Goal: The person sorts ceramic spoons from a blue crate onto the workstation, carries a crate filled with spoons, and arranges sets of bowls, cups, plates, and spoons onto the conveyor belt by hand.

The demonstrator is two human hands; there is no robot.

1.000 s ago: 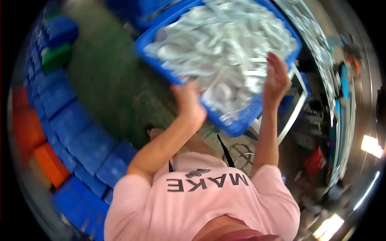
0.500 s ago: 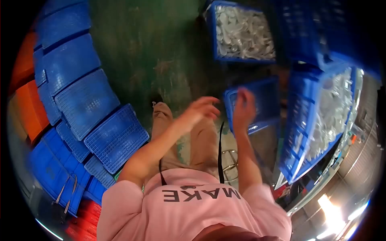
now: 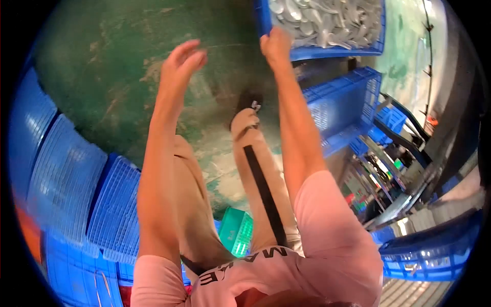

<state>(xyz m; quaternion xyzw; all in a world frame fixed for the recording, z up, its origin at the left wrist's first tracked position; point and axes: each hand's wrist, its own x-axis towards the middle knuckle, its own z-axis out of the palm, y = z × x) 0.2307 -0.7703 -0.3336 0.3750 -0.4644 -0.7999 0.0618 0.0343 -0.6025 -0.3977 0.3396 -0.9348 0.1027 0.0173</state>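
My left hand [image 3: 183, 60] is raised over the green floor, fingers loosely bent and apart, with nothing in it. My right hand [image 3: 276, 47] overlaps the near left corner of a blue crate [image 3: 335, 52] full of loose, shiny spoon-shaped pieces [image 3: 325, 23]. Its fingers look curled, but they are blurred and partly hidden. Whether this hand touches the crate or only passes above it, I cannot tell. Below the filled crate, beside my right forearm, stands a second blue crate [image 3: 368, 84] with mesh sides and no contents visible.
Stacked blue crates [image 3: 66, 176] line the left side. A small green basket [image 3: 236, 231] shows between my legs. At right are metal frames [image 3: 381, 179] and another blue crate [image 3: 429, 256]. Green painted floor [image 3: 117, 66] extends ahead, and my shoe [image 3: 249, 101] is on it.
My view has turned and moved in toward the filled crate. Both hands have moved forward and farther apart, the right from over the lower crate to the filled crate's corner.
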